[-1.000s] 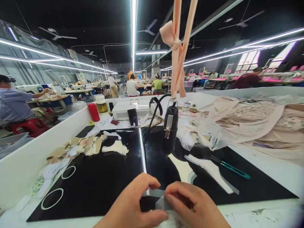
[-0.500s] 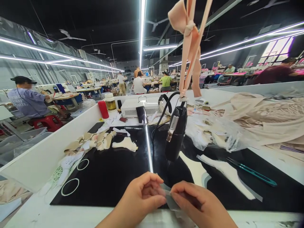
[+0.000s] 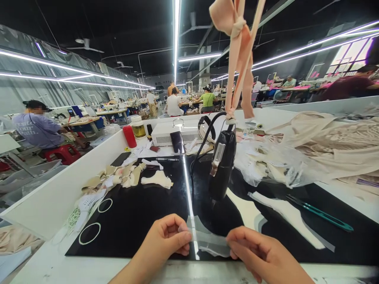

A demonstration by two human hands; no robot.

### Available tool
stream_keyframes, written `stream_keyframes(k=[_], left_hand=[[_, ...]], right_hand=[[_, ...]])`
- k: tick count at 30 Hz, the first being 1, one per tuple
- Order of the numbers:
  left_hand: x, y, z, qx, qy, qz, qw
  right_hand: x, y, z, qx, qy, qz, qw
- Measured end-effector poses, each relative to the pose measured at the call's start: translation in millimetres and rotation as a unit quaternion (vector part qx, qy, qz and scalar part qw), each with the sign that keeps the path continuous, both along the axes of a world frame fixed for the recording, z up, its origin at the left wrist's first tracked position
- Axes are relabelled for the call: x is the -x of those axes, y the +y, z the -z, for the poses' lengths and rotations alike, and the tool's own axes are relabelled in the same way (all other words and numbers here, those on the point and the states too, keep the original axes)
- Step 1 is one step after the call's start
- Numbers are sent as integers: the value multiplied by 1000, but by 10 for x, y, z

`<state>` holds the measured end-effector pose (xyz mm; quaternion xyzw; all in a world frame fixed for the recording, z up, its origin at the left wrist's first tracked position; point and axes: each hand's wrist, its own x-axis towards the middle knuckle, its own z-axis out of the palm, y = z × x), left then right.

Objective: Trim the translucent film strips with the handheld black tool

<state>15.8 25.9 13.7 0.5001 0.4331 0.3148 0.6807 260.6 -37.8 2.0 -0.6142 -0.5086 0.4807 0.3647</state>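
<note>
A thin translucent sheet [image 3: 211, 240], perhaps film or sheer fabric, stretches between my two hands low over the black mat [image 3: 142, 221]. My left hand [image 3: 166, 238] pinches its left end between thumb and fingers. At the other end, my right hand [image 3: 257, 250] has closed on the right edge. Just beyond the sheet hangs a black tool [image 3: 222, 165] with a metal clip, tied up by peach fabric strips [image 3: 237, 59]. To the right of it lie a cream cut piece [image 3: 244, 207], a long white cut piece [image 3: 291, 221] and teal tweezers [image 3: 322, 214].
On the left lie two white rings [image 3: 89, 233], a small cream piece [image 3: 156, 179] and a pile of beige scraps [image 3: 127, 175]. A white vented box [image 3: 162, 136] and a phone [image 3: 177, 142] stand behind. Plastic bags [image 3: 266, 161] and beige fabric [image 3: 340, 142] fill the right. Other people sit at distant tables.
My hands have moved apart, the left one leftward and the right one rightward. The translucent sheet, bunched between them before, is now spread out.
</note>
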Motion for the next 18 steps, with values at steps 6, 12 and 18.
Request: stream_keyframes(k=[6, 12, 18], left_hand=[[68, -22, -38, 4, 31, -15, 999], [113, 26, 118, 2, 30, -20, 999], [154, 25, 125, 33, 11, -19, 999]], right_hand=[[-66, 32, 160, 16, 64, -2, 998], [-66, 42, 215, 57, 122, -18, 991], [-35, 7, 188, 119, 243, -33, 962]])
